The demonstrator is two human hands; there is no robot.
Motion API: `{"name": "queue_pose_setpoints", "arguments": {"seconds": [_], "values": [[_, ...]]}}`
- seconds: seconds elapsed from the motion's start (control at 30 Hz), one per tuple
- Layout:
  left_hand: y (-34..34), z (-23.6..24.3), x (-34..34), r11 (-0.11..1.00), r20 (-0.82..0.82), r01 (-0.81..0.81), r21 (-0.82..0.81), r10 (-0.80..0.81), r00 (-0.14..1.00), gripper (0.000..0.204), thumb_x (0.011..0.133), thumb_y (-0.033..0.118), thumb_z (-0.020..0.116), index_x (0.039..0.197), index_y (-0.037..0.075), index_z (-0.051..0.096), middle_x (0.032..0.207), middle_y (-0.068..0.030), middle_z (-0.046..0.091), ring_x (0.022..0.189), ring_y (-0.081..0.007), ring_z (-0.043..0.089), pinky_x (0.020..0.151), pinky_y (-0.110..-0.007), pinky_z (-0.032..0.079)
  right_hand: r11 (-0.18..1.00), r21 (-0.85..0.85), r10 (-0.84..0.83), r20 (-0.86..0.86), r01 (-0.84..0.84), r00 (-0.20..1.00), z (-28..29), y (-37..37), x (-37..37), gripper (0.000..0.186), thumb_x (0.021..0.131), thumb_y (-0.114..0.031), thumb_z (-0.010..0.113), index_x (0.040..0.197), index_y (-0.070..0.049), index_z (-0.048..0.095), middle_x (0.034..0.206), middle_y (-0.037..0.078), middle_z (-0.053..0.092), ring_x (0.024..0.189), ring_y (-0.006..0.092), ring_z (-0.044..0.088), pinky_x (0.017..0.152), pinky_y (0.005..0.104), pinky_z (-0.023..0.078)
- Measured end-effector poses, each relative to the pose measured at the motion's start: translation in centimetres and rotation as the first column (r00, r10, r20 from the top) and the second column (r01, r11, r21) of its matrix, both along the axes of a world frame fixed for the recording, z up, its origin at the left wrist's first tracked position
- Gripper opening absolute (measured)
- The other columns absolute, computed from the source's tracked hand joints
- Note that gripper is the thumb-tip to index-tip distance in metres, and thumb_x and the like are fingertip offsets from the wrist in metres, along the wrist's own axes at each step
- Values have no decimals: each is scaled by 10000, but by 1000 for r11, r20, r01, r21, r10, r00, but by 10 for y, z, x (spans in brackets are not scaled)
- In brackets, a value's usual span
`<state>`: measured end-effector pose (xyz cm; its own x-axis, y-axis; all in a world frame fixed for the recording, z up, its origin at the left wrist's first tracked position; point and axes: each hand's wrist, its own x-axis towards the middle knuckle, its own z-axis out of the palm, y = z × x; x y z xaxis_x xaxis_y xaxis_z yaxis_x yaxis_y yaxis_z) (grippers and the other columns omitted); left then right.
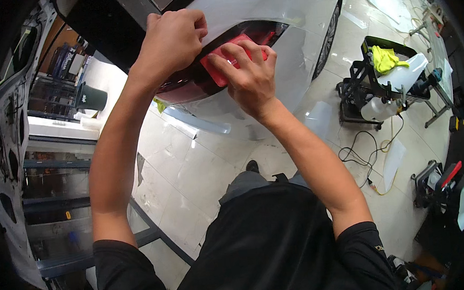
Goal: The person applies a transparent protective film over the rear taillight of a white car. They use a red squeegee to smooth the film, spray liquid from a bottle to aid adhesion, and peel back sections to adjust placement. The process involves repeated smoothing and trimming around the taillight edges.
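Note:
My right hand (pixel 252 80) grips a flat red squeegee (pixel 218 71), its fingers spread over the top, and holds it against the dark red tail light (pixel 186 92) of a silver-white car (pixel 234 9). My left hand (pixel 176 39) is closed into a loose fist just up and left of the squeegee, by the car's dark rear opening; what its fingers hold, if anything, is hidden. A glossy clear film seems to lie over the body panel (pixel 285 62) beside the lamp. A bit of yellow-green cloth (pixel 159 106) shows below the lamp.
To the right stands a black wheeled cart (pixel 356 89) with a yellow-green cloth (pixel 389 58) and a spray bottle (pixel 378 109). A black cable (pixel 363 155) and film scraps (pixel 395 161) lie on the tiled floor. Leftward are a glass-topped frame (pixel 90 260) and a dark green bin (pixel 91 98).

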<state>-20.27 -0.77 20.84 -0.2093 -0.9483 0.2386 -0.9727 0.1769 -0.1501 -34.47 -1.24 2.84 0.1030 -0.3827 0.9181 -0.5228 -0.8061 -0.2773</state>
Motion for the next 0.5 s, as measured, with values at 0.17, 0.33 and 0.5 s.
{"name": "queue_pose_setpoints", "arguments": {"seconds": [0.17,0.33,0.5], "values": [[5,2,-4,999,11,16,28,-16,1000,140,1018,161,689,969,44,748,882,-155,775,920,-368,721,972,-476,447,997,61,-48,50,45,998,4,-4,-1,503,722,-74,862,1183,-266,800,1257,-34,697,1238,268,614,1041,496,388],[10,-2,0,999,-14,35,28,-34,999,111,1031,145,670,1001,67,743,943,-124,764,1022,-339,671,1033,-471,402,998,66,-15,33,13,999,9,-8,-3,483,712,-75,879,1153,-254,800,1222,-36,710,1236,267,615,1034,498,393],[11,1,-1,999,-21,46,27,-45,999,123,1019,152,691,1019,58,770,946,-137,774,1040,-339,690,1061,-506,388,997,52,61,37,-63,997,17,-26,-4,473,713,-89,898,1148,-247,801,1234,-28,714,1231,267,619,1023,488,401]]}}
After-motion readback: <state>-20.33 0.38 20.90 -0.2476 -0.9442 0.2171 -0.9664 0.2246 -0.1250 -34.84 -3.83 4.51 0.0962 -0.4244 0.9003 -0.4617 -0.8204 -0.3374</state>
